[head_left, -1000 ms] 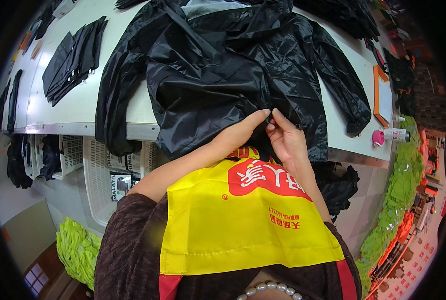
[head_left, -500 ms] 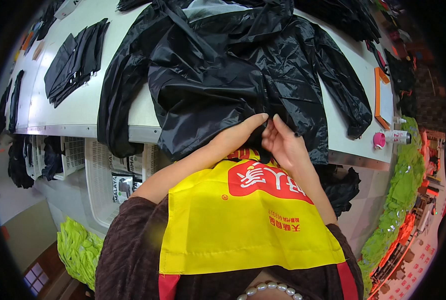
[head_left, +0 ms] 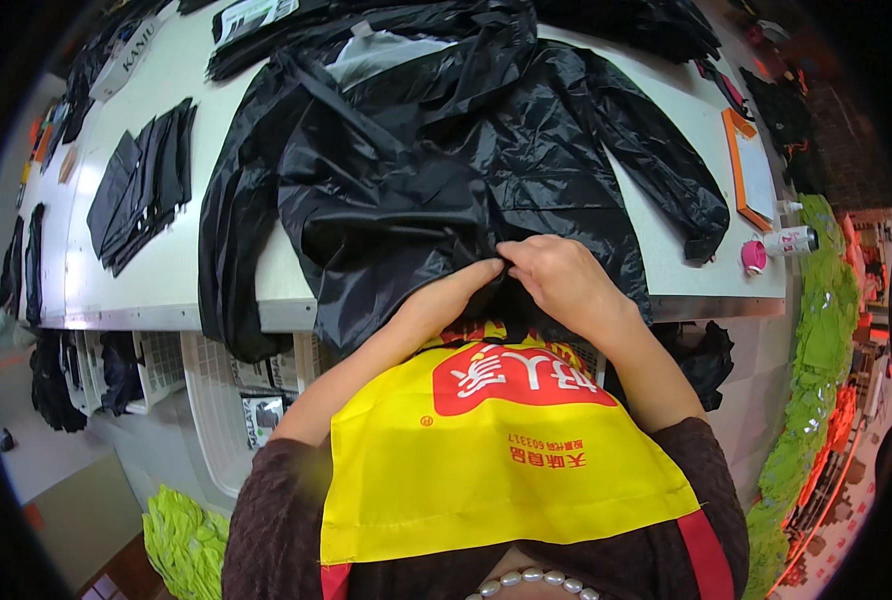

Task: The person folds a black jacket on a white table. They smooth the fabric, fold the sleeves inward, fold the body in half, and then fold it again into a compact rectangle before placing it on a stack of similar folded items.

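A shiny black jacket [head_left: 386,190] lies spread out on the white table [head_left: 228,130], its collar at the far side and both sleeves stretched to the sides. At the middle of its lower hem, my left hand [head_left: 466,281] is closed with thumb and fingers on the jacket's front edge. Right beside it, my right hand [head_left: 556,275] pinches at the same front opening, back of the hand up, fingertips nearly touching the left thumb. Whatever small fastening sits between the fingertips is hidden.
Folded black garments [head_left: 144,185] lie at the left. More dark garments [head_left: 631,25] are piled along the far side. At the right edge stand an orange-framed board [head_left: 749,170], a pink roll [head_left: 754,258] and a can [head_left: 792,240]. White crates [head_left: 211,400] sit below the table.
My right hand has turned from an open, palm-showing pose to a pinch with its back up. Both hands stay at the jacket's front hem. The whole view has shifted slightly.
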`<state>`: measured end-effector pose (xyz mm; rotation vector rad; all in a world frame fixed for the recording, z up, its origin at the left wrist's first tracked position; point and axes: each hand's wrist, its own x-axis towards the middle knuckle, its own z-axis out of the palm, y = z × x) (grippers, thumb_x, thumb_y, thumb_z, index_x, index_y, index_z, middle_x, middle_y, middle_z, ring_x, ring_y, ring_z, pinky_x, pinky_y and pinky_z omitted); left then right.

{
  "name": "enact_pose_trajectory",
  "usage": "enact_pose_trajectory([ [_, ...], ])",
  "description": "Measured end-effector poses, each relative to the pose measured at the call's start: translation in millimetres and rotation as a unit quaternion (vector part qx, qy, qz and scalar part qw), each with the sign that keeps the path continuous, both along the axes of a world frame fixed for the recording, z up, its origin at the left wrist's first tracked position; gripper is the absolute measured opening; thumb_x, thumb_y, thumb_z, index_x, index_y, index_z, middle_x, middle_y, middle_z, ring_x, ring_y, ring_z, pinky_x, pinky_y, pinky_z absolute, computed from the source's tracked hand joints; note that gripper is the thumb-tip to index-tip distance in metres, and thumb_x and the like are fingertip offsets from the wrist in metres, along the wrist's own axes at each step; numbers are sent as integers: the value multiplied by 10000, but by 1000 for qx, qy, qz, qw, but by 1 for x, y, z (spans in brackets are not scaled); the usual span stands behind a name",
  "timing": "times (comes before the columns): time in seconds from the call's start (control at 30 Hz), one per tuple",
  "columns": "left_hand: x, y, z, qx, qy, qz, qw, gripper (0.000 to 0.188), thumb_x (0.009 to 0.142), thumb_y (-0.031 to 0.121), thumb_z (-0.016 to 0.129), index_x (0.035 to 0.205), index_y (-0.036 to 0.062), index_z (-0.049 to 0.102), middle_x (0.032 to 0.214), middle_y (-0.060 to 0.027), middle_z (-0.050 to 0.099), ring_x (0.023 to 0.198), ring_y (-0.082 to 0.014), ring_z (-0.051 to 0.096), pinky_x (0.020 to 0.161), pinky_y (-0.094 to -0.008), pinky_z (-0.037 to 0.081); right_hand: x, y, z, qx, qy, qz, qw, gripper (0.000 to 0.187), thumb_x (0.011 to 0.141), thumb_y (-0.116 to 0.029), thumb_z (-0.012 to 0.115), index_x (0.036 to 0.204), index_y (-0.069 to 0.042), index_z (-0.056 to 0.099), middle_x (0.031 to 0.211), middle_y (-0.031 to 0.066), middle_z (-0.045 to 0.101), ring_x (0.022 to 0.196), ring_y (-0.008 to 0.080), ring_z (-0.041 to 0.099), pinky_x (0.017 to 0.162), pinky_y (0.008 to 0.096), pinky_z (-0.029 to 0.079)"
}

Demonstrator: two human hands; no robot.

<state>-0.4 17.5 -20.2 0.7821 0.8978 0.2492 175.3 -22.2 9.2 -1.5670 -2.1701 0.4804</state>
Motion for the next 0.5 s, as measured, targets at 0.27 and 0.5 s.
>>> enact_pose_trajectory([
  [0.27, 12, -18, 49, -285, 171, -130, 934, 367, 897, 370, 565, 1041, 39, 631, 1041, -93, 657, 881, -124, 607, 800, -229, 473, 29, 72, -26, 155, 43, -67, 985, 139, 782, -36, 604, 914, 0, 629, 899, 158, 646, 830, 313, 630, 715, 347, 506],
  [0.5, -12, -12, 5, -162, 281, -59, 944, 515, 760, 460, 697, 1051, 37, 651, 938, -92, 668, 776, -151, 609, 757, -234, 461, 198, 74, -42, 156, -325, -384, 850, 609, 719, -238, 740, 1241, -61, 482, 1118, 162, 590, 1068, 320, 554, 942, 399, 410],
])
